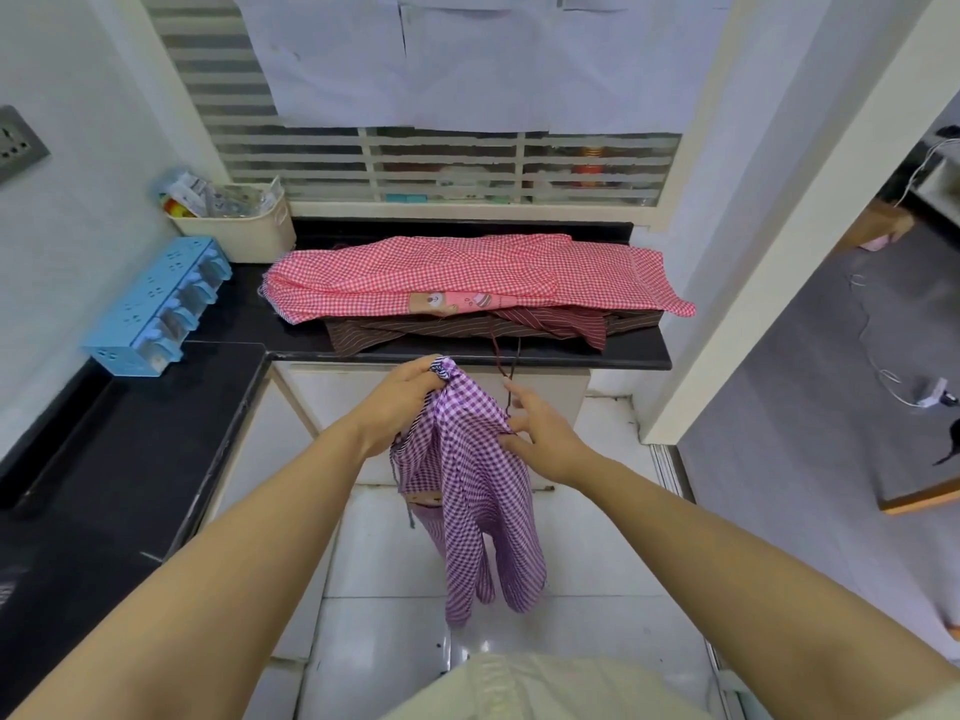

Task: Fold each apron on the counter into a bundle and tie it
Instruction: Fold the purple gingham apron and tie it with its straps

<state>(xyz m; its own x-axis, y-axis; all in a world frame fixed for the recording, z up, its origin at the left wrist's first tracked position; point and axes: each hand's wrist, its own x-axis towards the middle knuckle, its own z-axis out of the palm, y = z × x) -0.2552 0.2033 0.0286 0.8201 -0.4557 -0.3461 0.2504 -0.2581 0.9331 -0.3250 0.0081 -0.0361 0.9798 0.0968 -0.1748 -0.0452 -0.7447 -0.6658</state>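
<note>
A purple checked apron (pixel 470 491) hangs in the air in front of the counter, its lower part dangling toward the floor. My left hand (pixel 402 394) grips its bunched top edge. My right hand (pixel 540 433) pinches a fold of the same cloth at its right side, with the other fingers spread. On the black counter (pixel 639 350) a red checked apron (pixel 467 275) lies spread flat on top of a brown striped apron (pixel 467 327), whose thin tie (pixel 501 358) hangs over the counter's front edge.
A blue spice rack (pixel 156 304) and a cream basket (pixel 244 220) of packets stand at the counter's left corner. A second black counter (pixel 114 459) runs along the left. White floor tiles lie below; a doorway opens at right.
</note>
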